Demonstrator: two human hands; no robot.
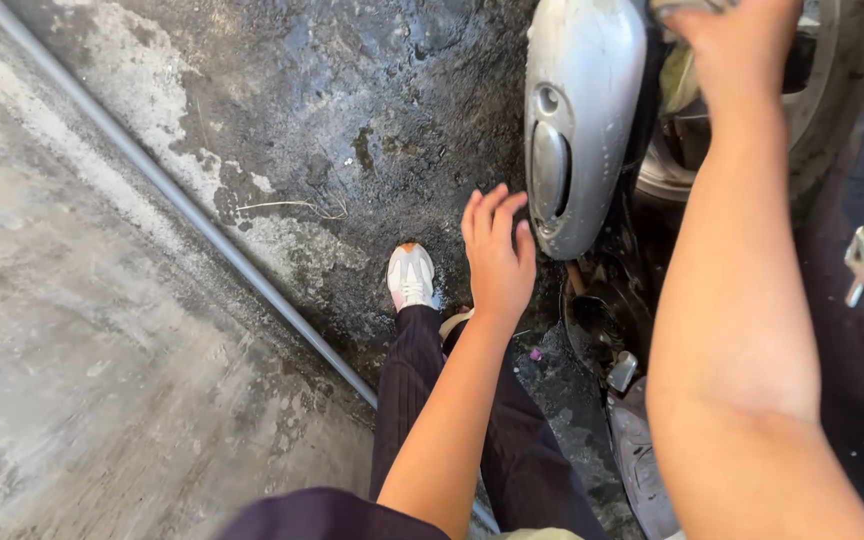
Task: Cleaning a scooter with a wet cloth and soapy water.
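A rough, stained concrete floor (pixel 152 330), dark and oily toward its top right corner, carries a scooter. Its smooth silver rear panel (pixel 577 120) curves down beside the wheel (pixel 832 90). A thin grey pipe (pixel 182 205) crosses the floor diagonally. The right hand (pixel 742 45) reaches high, fingers clenched on a part at the top edge, likely steadying the machine. The left hand (pixel 497 250) hovers released, fingers spread, just beside the panel. Below it, a white shoe (pixel 411 276).

Right hand (pixel 742 45) fingers cut off by top edge, grip unclear.
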